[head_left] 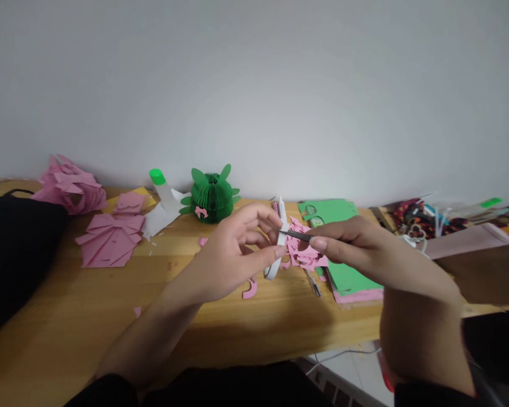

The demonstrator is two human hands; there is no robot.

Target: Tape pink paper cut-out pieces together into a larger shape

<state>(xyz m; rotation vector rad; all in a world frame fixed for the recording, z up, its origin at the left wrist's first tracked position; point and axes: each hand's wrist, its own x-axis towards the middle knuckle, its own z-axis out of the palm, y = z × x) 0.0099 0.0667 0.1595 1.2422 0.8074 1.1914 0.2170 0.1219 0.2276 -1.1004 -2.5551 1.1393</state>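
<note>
My left hand (223, 260) pinches a white ring that looks like a roll of tape (272, 272), held edge-on above the table. Between the finger and thumb of my right hand (360, 240) is a thin dark pointed tool (297, 234); its kind cannot be made out for certain. The tool's tip meets the roll's upper part, close to my left fingertips. Pink paper scraps (307, 257) lie in a heap behind and below my hands. A curved pink paper piece (250, 289) rests under my left hand.
Behind my hands stands a green honeycomb paper ball (212, 198) with leaf shapes and a small pink bow. Pink folded paper pieces (110, 237) and a green-capped glue stick (163, 189) are left. Green sheets (352, 277) and a cluttered box (470, 254) lie right.
</note>
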